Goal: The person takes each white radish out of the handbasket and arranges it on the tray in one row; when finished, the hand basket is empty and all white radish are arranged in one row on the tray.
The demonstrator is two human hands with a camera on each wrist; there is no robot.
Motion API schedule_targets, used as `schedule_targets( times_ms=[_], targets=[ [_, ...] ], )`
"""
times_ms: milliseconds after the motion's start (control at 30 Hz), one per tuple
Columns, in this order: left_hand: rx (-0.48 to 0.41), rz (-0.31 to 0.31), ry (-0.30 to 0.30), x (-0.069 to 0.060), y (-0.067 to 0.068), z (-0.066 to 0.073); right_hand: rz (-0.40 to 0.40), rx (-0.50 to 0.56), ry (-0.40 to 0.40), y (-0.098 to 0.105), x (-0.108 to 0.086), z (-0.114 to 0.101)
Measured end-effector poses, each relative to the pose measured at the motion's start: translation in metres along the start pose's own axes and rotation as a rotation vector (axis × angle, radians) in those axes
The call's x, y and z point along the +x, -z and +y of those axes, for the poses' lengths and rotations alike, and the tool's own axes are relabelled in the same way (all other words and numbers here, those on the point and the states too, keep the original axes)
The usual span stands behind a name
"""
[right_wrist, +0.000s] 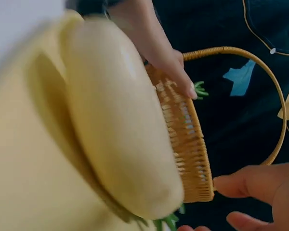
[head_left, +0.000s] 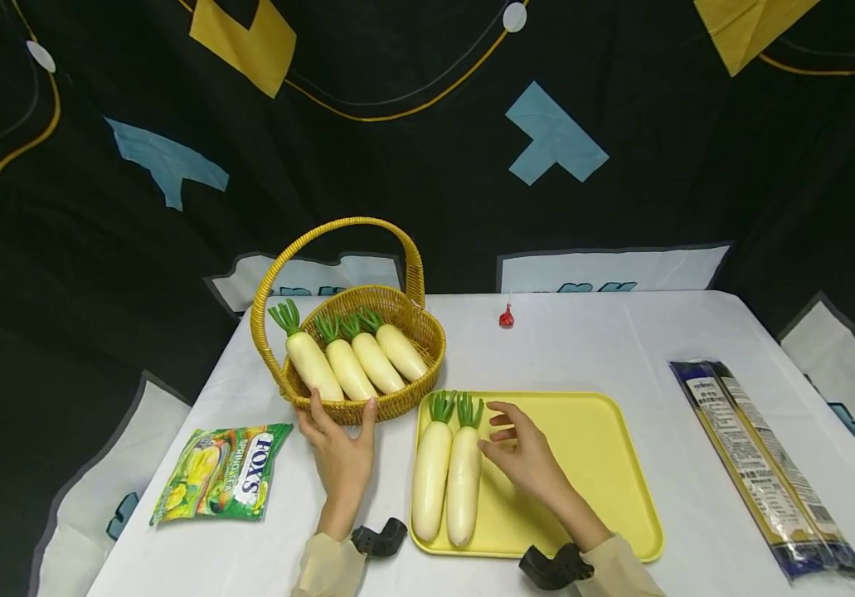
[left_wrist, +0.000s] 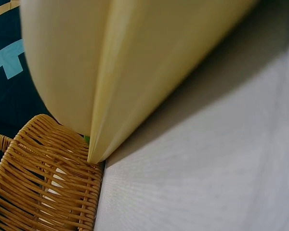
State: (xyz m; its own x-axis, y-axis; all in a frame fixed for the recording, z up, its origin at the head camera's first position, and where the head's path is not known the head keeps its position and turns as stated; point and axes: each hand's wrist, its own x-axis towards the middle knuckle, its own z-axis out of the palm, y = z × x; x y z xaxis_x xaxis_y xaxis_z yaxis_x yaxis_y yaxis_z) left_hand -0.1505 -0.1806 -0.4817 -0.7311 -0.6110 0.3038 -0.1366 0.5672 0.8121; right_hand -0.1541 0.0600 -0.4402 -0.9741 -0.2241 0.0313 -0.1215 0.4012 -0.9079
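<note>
My left hand (head_left: 343, 464) rests its spread fingers and thumb on the near rim of a wicker basket (head_left: 397, 408) with a tall arched handle. Several white radishes (head_left: 348, 371) with green tops lie slanted inside. Two more white radishes, a left one (head_left: 432, 481) and a right one (head_left: 463, 485), lie side by side on a yellow tray (head_left: 584, 464). Beside the right one hovers my right hand (head_left: 522, 452), its fingers loosely bent and holding nothing. A radish (right_wrist: 123, 115) fills much of the right wrist view. The left wrist view shows no fingers.
A green FOX'S packet (head_left: 221, 473) lies left of the basket. Along the right side lies a long, flat, dark blue plastic-wrapped pack (head_left: 766, 473). A small red item (head_left: 506, 317) sits near the table's back edge, before a black cloth backdrop (head_left: 412, 166).
</note>
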Motion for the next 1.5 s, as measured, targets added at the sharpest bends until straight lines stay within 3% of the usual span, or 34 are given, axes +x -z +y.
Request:
schedule_targets(
  times_ms=[367,633,933,1100,1500],
  targets=[
    [0.003,0.001,0.001,0.002,0.001,-0.001,-0.011,-0.084,0.188,-0.006,0.067,-0.033],
    [0.006,-0.017,0.027,-0.001,0.0,-0.001,-0.062,-0.192,0.264,-0.022,0.109,-0.058],
    [0.008,-0.004,0.011,-0.001,0.0,-0.001,-0.199,-0.345,0.248,-0.042,0.139,-0.073],
    [0.015,-0.005,0.007,-0.002,0.0,0.0,-0.252,-0.382,0.198,-0.048,0.147,-0.074],
    [0.013,0.007,0.001,-0.002,0.001,0.0,-0.265,-0.482,0.139,-0.058,0.158,-0.068]
  ],
)
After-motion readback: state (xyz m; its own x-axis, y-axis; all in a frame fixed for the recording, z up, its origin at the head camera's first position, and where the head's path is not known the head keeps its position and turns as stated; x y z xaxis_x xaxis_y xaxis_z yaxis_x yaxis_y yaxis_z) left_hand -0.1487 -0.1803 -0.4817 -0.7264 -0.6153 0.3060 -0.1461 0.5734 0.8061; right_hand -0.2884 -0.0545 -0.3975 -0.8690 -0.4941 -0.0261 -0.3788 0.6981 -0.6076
